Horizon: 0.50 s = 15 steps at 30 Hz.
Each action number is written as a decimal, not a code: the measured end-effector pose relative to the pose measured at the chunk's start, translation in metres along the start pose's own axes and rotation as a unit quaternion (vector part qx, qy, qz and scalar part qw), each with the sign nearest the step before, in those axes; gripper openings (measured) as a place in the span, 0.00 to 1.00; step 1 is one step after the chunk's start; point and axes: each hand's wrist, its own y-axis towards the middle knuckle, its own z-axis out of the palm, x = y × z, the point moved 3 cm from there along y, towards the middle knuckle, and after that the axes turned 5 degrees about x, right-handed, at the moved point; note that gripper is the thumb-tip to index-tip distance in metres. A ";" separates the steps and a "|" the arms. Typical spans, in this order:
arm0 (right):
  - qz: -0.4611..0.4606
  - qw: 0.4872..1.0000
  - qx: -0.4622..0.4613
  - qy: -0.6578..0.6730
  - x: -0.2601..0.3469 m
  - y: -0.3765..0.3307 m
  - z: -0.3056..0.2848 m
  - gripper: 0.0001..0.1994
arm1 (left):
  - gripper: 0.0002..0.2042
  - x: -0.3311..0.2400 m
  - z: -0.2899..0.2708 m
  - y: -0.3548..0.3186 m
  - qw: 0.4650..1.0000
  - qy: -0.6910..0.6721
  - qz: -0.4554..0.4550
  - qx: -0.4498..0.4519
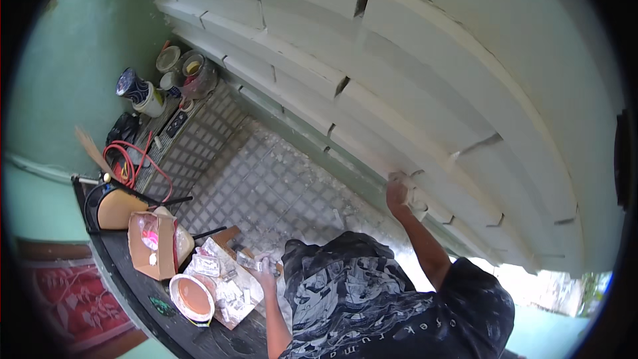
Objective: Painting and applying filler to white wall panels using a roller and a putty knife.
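On my left, a red floral cloth [86, 302] hangs beside the black surface [126, 269]. A straw broom [90, 146] leans against the green wall [73, 86], near a coiled red hose [126, 166]. Just below is one chair [121, 209] with a smooth tan-orange panel. Further up stands one blue patterned can [129, 85] tilted above one white bucket [150, 102]; next to them one see-through tub [199, 80] holds something yellow and red.

On the surface I count one open cardboard box [166, 252] with a pink and clear item inside, one cream plastic jug [185, 244], and one round white pail [174, 292], orange inside. Beside the pail lies a flat board [256, 287], caked with lumpy white stuff. My left hand [268, 266], dusted white, is closed on a flat pale tool [246, 261] over the board's edge.

The floor [272, 176] is grey, patterned in small squares. My black shirt [359, 292] has a pale print and light lettering. My right hand [397, 193] is against the stepped, smooth white panels [425, 113], split by dark gaps; I can't tell whether it grips anything.
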 end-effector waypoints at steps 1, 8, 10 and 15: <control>-0.010 1.000 0.000 -0.001 0.002 -0.013 -0.030 0.21 | 0.05 0.006 0.009 -0.004 1.000 0.000 0.000 -0.010; -0.274 0.944 -0.152 -0.100 0.064 0.001 -0.100 0.18 | 0.07 -0.051 0.130 0.004 0.999 0.054 0.001 -0.008; -0.265 0.921 -0.162 -0.237 0.097 0.030 -0.124 0.18 | 0.07 -0.068 0.154 0.003 1.000 0.011 0.007 -0.011; -0.277 0.949 -0.003 -0.150 0.153 0.108 -0.076 0.14 | 0.05 -0.061 0.177 -0.024 0.992 -0.124 0.001 -0.015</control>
